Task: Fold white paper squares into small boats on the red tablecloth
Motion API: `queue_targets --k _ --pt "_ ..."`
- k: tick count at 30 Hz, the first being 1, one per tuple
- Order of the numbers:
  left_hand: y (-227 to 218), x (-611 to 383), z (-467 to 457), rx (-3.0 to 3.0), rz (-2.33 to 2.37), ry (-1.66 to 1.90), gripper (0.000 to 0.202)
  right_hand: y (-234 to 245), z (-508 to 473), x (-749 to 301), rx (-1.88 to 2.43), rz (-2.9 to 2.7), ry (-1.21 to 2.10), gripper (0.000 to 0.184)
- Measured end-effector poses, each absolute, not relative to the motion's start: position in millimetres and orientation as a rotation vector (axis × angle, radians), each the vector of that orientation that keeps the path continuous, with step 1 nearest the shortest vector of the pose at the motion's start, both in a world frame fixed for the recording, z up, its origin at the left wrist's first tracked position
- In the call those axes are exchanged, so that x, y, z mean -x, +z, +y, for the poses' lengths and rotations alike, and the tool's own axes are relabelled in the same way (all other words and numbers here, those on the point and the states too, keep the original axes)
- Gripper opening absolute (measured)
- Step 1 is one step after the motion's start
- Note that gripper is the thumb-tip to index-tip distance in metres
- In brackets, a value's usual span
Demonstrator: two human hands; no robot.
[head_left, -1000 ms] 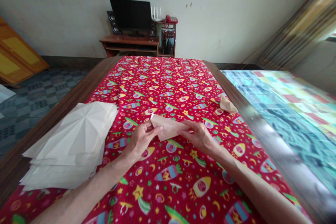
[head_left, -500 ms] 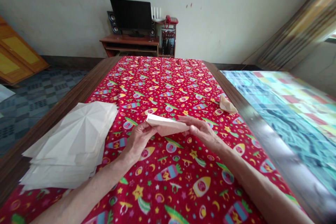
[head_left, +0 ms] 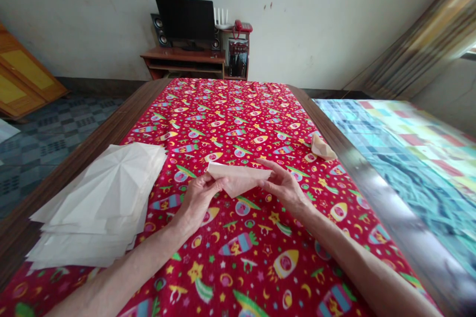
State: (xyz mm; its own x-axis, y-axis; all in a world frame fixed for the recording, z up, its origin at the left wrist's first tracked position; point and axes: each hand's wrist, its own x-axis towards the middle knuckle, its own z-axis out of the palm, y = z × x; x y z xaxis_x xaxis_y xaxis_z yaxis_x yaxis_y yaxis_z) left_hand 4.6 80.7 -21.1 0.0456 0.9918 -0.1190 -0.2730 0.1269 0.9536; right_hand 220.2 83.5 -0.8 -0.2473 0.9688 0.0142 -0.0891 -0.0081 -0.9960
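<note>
A piece of folded paper (head_left: 238,178), off-white and pointed at its lower edge, is held up above the red patterned cloth. My left hand (head_left: 201,195) pinches its left end between thumb and fingers. At the right end, my right hand (head_left: 284,187) grips the paper with thumb in front and fingers behind, the index finger stretched out past the top edge. On the left lies a stack of creased paper sheets (head_left: 107,193), its top sheet marked with folds that fan out from one point. A small folded paper piece (head_left: 323,147) rests near the right edge of the cloth.
The red cloth (head_left: 238,124) covers a dark wooden table (head_left: 115,119). Beyond it stand a desk (head_left: 186,57) with a monitor (head_left: 185,19), speakers, a router and a red telephone (head_left: 242,26). To the right is a bed (head_left: 394,158); a wooden cabinet (head_left: 28,74) is at far left.
The folded paper has tilted so that its broad front face shows more. My right hand has shifted its hold, the thumb now lower on the paper's right end.
</note>
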Motion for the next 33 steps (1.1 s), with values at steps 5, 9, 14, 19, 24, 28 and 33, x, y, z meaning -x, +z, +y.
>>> queue_targets --k 5,9,14,19,24,28,33 --pt "-19.4 -4.6 82.6 -1.099 1.144 1.166 0.035 -10.7 85.0 -216.9 1.012 -1.249 1.381 0.056" --pt "-22.3 0.6 92.2 -1.265 1.148 1.205 0.06 -14.2 85.2 -218.6 1.066 -1.309 1.298 0.064" --pt "-23.4 10.7 96.7 -1.573 1.132 1.042 0.052 -17.1 84.5 -223.2 1.16 -1.47 1.155 0.052" --pt "-17.1 16.3 98.1 -1.631 1.218 0.998 0.037 -17.4 83.9 -222.7 1.211 -1.521 1.115 0.032" --pt "-12.4 19.4 101.0 -1.676 1.208 0.964 0.028 -12.5 85.0 -224.8 1.198 -1.559 1.138 0.028" --pt "-9.9 21.1 101.2 -1.667 1.27 0.983 0.023 -5.9 85.2 -229.4 1.264 -1.718 1.04 0.018" --pt "-9.7 22.2 100.8 -1.627 1.308 1.01 0.021 -5.8 86.3 -232.1 1.28 -1.736 0.998 0.018"
